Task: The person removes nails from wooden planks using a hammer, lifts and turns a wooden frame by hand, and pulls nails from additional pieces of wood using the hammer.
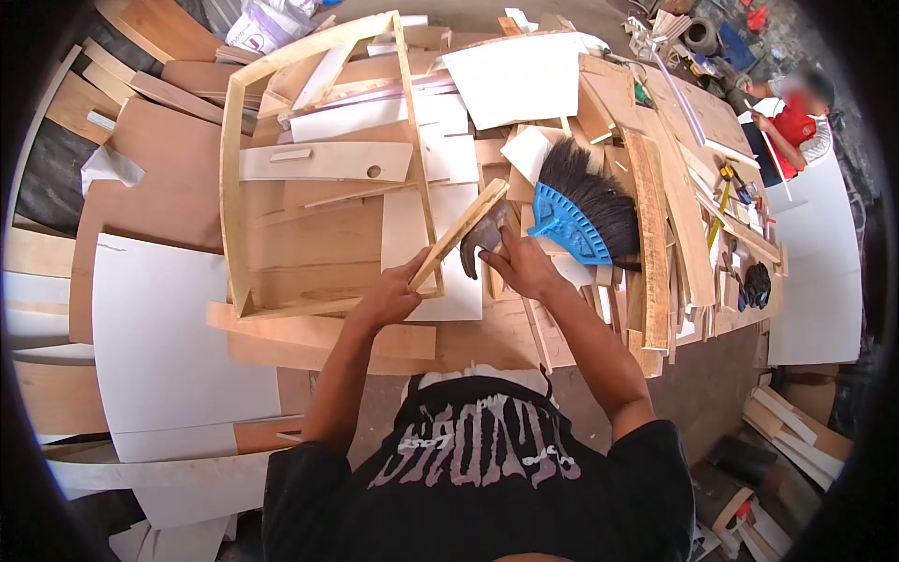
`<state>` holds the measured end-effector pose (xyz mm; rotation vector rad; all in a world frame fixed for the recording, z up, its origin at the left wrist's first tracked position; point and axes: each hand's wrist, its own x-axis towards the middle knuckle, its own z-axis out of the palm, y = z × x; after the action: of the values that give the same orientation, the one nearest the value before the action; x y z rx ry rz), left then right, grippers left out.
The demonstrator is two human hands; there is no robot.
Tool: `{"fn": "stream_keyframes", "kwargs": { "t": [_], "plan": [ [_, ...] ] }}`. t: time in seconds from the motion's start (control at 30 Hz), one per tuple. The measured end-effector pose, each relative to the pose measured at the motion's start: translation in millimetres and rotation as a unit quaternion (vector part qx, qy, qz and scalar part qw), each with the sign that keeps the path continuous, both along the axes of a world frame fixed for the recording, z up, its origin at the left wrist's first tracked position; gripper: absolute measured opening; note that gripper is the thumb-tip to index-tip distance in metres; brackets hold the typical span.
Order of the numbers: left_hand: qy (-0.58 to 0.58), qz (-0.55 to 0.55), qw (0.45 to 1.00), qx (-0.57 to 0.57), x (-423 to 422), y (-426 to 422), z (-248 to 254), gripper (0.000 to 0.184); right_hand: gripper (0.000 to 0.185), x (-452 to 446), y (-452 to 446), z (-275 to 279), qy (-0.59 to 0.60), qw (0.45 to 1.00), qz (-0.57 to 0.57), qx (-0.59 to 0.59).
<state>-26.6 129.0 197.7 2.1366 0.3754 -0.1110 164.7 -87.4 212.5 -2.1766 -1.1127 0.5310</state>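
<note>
My left hand (390, 294) is closed around the lower end of a short wooden strip (461, 232), which slants up to the right. My right hand (526, 265) grips a claw hammer (478, 242) close to its head. The dark metal head touches or nearly touches the strip, and its curved claw points down; most of the handle is hidden. Left of the hands, a rectangular wooden frame (233, 187) lies on the cluttered worktable. Beyond my right hand rests a blue broom head (568, 225) with black bristles (590, 183).
White and brown boards (164, 328) cover the left side. Offcuts and a long rough plank (646, 234) lie to the right, near a yellow tool (721, 201). A person in a red and white top (796, 131) is at the far right, beside a white panel (815, 272).
</note>
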Motion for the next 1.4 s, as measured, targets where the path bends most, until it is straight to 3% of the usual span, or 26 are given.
{"fn": "stream_keyframes", "kwargs": {
  "t": [0.1,0.2,0.27,0.37,0.6,0.67,0.87,1.1,1.17,1.4],
  "plan": [
    [-0.010,-0.007,1.000,-0.001,-2,11,-10,0.088,0.050,1,2,-4,-0.003,1.000,0.008,0.027],
    [0.088,0.000,0.995,-0.051,-4,32,2,0.089,0.052,11,6,4,-0.039,0.998,0.048,-0.002],
    [0.065,-0.031,0.997,0.013,-13,48,10,0.088,0.054,9,4,6,-0.039,0.991,0.096,-0.085],
    [0.087,-0.023,0.996,0.019,-8,47,36,0.088,0.056,10,5,-14,-0.047,0.992,0.083,-0.088],
    [0.104,0.030,0.993,0.034,-14,33,10,0.088,0.057,9,-2,-39,-0.020,0.997,0.000,-0.078],
    [0.019,0.075,0.997,-0.031,-24,24,-4,0.084,0.058,8,-9,-43,-0.019,0.997,-0.043,-0.060],
    [-0.034,0.109,0.986,-0.125,-31,7,-26,0.082,0.058,-11,-20,-7,0.030,0.995,-0.094,-0.024],
    [-0.071,0.113,0.985,-0.108,-30,-31,12,0.083,0.050,-47,-27,12,-0.005,0.994,-0.103,0.047],
    [-0.102,0.119,0.981,-0.118,-30,-38,15,0.085,0.044,-60,-24,21,-0.039,0.985,-0.111,0.124],
    [-0.125,0.119,0.983,-0.054,-37,-66,45,0.088,0.047,-95,-22,43,0.002,0.981,-0.147,0.123]
  ]
}}
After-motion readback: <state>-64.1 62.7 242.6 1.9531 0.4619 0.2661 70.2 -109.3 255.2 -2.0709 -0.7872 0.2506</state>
